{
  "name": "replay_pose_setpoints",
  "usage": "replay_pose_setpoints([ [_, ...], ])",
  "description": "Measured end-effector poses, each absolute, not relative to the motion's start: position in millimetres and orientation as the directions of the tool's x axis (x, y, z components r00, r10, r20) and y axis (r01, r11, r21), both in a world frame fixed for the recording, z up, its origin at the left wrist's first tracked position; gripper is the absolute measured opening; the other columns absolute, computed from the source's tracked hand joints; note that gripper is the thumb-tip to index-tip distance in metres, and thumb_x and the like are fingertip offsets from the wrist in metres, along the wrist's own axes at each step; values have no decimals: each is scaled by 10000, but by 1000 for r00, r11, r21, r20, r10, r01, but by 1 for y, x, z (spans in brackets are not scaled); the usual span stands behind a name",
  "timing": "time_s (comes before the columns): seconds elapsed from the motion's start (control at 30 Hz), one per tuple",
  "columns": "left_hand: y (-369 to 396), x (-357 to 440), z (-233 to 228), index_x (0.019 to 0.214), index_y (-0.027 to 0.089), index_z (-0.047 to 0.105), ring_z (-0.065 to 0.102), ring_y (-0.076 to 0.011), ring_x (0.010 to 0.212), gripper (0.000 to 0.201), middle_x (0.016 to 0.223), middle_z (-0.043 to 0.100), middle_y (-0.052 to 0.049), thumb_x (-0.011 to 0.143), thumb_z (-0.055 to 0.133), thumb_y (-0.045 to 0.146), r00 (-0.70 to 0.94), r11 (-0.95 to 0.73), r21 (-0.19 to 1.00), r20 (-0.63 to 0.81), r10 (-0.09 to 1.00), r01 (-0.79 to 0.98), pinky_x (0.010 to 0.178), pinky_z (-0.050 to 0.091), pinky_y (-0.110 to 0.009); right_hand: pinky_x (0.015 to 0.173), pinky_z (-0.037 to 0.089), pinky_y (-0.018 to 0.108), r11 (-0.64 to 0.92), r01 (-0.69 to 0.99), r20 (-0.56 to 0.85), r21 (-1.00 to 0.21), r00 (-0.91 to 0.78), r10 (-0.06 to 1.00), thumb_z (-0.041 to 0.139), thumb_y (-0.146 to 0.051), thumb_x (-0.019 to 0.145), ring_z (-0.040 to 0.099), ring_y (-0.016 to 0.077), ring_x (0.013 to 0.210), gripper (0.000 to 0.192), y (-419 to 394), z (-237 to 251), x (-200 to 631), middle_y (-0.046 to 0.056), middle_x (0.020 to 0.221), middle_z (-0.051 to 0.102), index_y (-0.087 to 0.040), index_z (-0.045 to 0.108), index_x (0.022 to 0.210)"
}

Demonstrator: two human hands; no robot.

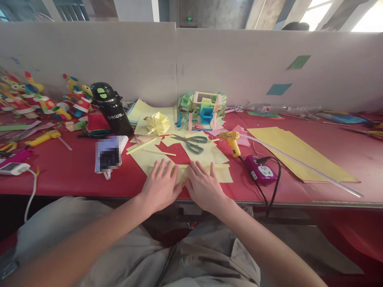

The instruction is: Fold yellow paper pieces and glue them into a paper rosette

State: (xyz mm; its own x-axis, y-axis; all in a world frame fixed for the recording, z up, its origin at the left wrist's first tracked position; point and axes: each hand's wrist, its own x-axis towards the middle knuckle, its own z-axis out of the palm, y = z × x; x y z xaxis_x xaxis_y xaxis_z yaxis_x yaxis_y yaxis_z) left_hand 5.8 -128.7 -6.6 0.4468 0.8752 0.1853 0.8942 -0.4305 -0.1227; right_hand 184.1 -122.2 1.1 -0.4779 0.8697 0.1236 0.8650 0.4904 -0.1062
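My left hand (pixel 160 184) lies palm down near the table's front edge, fingers stretched forward over a pale yellow sheet of paper (pixel 223 175). Beside it, my right hand (pixel 205 185) rests flat on the same sheet, thumbs nearly meeting. A narrow folded or rolled edge (pixel 221 165) runs along the sheet's far side, partly hidden under my fingers. Just beyond are green-handled scissors (pixel 193 142) on paper scraps. Thin yellow paper sticks (pixel 142 146) lie ahead of my left hand. A yellow glue gun (pixel 231 142) is to the right of the scissors.
A black bottle (pixel 112 111), a phone (pixel 109 155) and a folded yellow paper ball (pixel 158 123) stand or lie left of centre. Behind the scissors is a paper lantern-like frame (pixel 206 111). A purple power socket (pixel 260 169), its cable and yellow sheets (pixel 293 149) are at right.
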Motion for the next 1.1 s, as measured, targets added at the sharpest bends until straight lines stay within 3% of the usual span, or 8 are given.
replay_pose_setpoints([
  [0.1,-122,1,-12,1452,36,435,314,-387,1471,567,1576,335,-255,995,366,365,503,-506,-6,116,856,863,1163,333,-536,1190,264,574,573,803,143,-161,-556,819,298,-254,1019,317,302,1484,504,-120,-8,180,173,1591,353,-82,434,1473],
  [0.23,-120,-7,-12,1527,90,330,214,-365,1511,630,1621,255,-209,1021,295,463,494,-494,111,35,869,862,1178,286,-584,1214,258,533,574,800,147,-174,-555,819,292,-260,1024,279,273,1504,522,-118,-14,192,121,1611,309,-111,398,1512],
  [0.4,-125,-11,-9,1572,230,273,171,-373,1521,609,1657,178,-126,1027,273,502,481,-478,127,5,877,869,1165,223,-674,1213,268,542,525,830,95,-190,-517,851,303,-264,1022,273,275,1501,525,-116,-12,215,95,1613,299,-154,384,1529],
  [0.67,-126,-10,0,1580,240,251,143,-353,1531,642,1667,107,-102,1019,250,551,462,-451,140,-59,885,882,1171,190,-682,1215,315,474,436,846,151,-308,-409,900,310,-303,1019,356,248,1465,493,-107,-16,265,96,1550,425,-166,528,1440],
  [0.77,-127,-9,2,1579,262,247,156,-369,1526,639,1665,106,-94,1015,255,561,447,-436,131,-68,892,891,1136,178,-741,1160,413,436,376,868,164,-325,-340,926,328,-315,1018,443,247,1418,469,-106,-15,277,94,1517,478,-171,598,1373],
  [0.87,-127,-9,2,1572,255,273,182,-370,1520,647,1658,136,-101,1009,273,573,454,-447,118,-40,890,887,1150,159,-730,1170,374,500,374,892,213,-253,-326,921,377,-247,991,520,280,1357,415,-103,-15,279,103,1455,558,-170,665,1280],
  [1.0,-119,-14,3,1525,220,392,266,-314,1503,570,1632,259,-100,1033,286,486,489,-484,133,-11,872,865,1201,246,-579,1057,452,494,425,891,272,-159,-375,886,436,-193,959,630,298,1165,330,-88,-10,274,118,1237,698,-181,754,1047],
  [1.1,-106,-21,6,1439,181,517,373,-250,1462,469,1569,410,-86,1039,306,307,516,-509,161,-1,856,845,1180,351,-456,916,509,389,472,853,222,-223,-427,877,465,-178,949,651,266,1029,292,-73,-1,272,123,1082,716,-170,757,932],
])
